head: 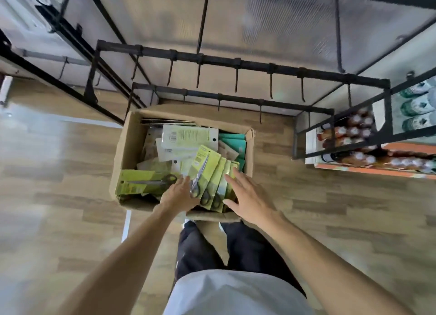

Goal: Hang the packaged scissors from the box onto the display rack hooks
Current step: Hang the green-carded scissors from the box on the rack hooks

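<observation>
packaged scissors [207, 180] fanned at box [128, 147] near edge | left hand [180, 195] touching the fan, grip unclear | right hand [247, 196] spread, holding nothing | step: picking | next: lift one to rack hooks [236, 79]

Left hand [180, 193] is covering the lower corner of the fanned scissor packs [212, 175]; its fingers are hiding beneath them (grip unclear). Print on the pack labels is too small to read. Bottles [354, 135] on the right shelf are blurring, running off the edge.
</observation>
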